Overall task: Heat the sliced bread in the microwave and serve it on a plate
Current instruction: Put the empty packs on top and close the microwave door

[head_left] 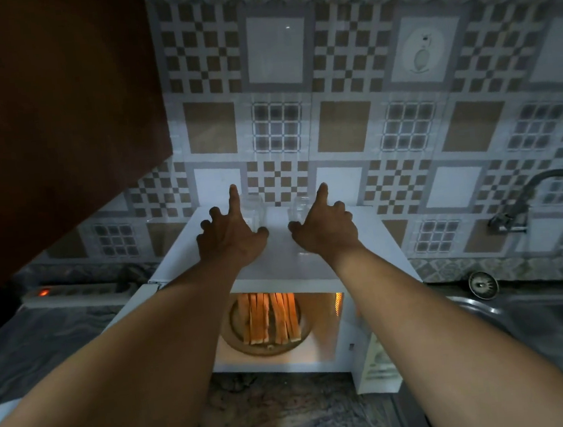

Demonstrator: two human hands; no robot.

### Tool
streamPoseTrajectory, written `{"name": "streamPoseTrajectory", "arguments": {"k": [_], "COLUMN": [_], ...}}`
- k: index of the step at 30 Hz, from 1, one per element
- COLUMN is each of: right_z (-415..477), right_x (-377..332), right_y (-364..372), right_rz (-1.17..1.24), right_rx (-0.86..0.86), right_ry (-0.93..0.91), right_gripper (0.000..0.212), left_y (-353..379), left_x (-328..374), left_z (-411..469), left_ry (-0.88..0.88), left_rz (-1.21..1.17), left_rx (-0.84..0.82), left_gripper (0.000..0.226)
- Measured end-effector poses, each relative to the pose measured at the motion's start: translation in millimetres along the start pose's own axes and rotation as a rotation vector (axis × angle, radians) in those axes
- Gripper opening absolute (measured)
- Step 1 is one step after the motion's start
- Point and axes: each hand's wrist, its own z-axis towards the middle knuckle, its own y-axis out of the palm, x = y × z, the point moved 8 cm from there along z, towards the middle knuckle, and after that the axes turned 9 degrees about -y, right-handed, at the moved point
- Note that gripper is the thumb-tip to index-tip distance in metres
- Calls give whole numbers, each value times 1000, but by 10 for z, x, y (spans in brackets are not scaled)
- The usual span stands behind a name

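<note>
A white microwave point(287, 257) stands on the counter with its door point(134, 305) swung open to the left and its inside lit orange. Several slices of bread point(271, 317) stand side by side on the round turntable plate point(237, 336) inside. My left hand point(232, 238) and my right hand point(326, 228) are stretched out over the microwave's top. Each has its index finger pointing forward, its thumb out and its other fingers loosely curled. Neither hand holds anything.
Two clear glass jars point(254, 209) point(298, 206) stand at the back of the microwave's top, just beyond my fingers. A steel sink point(542, 326) with a tap point(520, 211) lies to the right. A power strip point(74, 291) lies left, under a dark cabinet point(42, 133).
</note>
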Motion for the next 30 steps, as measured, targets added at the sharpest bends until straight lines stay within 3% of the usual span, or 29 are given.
{"name": "streamPoseTrajectory", "arguments": {"k": [11,23,30], "right_z": [-821,-2209,-2636], "right_x": [-474,-1222,-1570], "right_y": [-286,-149,56], "right_rz": [-149,-145,-171], "right_rx": [-40,-11,-57], "right_ry": [-15,-16,-75], "right_gripper": [87,72,68], "left_y": [-593,-1013,-1218], "left_x": [-431,-1476,-1900], "left_z": [-612,-1352,-1650], "left_ry": [145,297,305], "left_rz": [17,81,117], "left_rx": [-7,-226,-209], "left_gripper": [80,72,44]}}
